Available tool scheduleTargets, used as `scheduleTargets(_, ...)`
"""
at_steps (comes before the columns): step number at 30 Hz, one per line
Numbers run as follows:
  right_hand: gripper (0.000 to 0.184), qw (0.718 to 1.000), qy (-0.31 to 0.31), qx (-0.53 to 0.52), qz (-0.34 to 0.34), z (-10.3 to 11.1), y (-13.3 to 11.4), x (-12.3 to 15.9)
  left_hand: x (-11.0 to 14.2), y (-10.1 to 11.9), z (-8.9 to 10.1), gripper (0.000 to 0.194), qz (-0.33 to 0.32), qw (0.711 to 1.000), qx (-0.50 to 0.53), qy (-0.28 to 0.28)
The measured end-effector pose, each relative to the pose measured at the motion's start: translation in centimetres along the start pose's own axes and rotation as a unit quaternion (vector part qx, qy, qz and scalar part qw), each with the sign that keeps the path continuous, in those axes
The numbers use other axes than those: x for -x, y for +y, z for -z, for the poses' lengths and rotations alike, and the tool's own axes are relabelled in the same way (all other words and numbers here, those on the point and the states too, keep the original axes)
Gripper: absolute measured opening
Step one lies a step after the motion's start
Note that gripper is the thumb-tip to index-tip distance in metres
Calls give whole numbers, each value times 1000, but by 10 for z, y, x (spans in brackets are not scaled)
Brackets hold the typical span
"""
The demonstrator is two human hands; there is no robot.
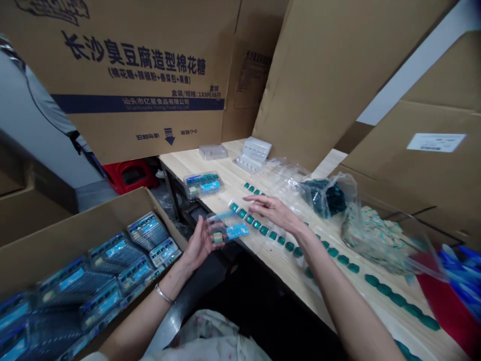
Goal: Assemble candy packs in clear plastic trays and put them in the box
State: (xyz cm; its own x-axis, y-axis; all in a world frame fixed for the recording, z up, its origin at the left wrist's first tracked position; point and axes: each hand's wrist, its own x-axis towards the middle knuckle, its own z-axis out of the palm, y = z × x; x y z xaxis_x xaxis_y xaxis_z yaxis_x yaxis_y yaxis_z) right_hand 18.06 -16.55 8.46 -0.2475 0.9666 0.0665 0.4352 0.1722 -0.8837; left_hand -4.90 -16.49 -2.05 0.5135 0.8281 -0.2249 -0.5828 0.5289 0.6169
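My left hand grips a clear plastic tray by its near left side, just off the table's front edge. Inside the tray lie a blue printed packet and a small green-and-yellow piece. My right hand hovers over the table with its fingers stretched to the left and nothing visible in them. Below it runs a row of dark green, glossy pieces in clear wrapping. A filled clear pack rests behind the tray, near the table's left end.
A large carton at left holds many filled packs. Clear plastic trays stand at the table's far end. To the right are a bag of dark teal pieces and a bag of small sachets. A red stool stands behind.
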Motion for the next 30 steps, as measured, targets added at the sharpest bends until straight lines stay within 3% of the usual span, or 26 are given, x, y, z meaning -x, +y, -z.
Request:
scheduleTargets(2,34,994,-97,45,29,6,-1,-26,0,2,-1,51,7,1000,-2,2)
scheduleTargets(5,34,977,-195,63,52,-1,7,-62,0,4,-3,55,11,1000,-3,9)
scheduleTargets(8,32,964,-246,89,56,-17,20,-86,0,4,-4,56,14,1000,-8,1)
scheduleTargets(10,28,959,-248,113,71,-28,29,-94,-2,1,-4,49,8,999,-31,7)
scheduleTargets(13,25,962,-197,155,110,-39,40,-92,-5,-5,-2,38,-20,996,-77,45)
scheduleTargets(16,28,966,-91,205,124,-38,46,-78,-9,-9,-1,36,-48,992,-81,86)
scheduleTargets(19,39,974,51,216,35,-29,49,-57,-8,-9,-1,31,-77,989,-47,120)
scheduleTargets(22,43,986,89,116,-86,-26,47,-37,-3,-3,-4,28,-103,983,-34,150)
scheduleTargets(26,33,992,109,-18,-59,-33,35,-40,0,24,-6,31,-164,964,-137,156)
scheduleTargets(30,36,991,133,10,-24,-37,19,-89,-23,80,-5,31,-276,892,-317,166)
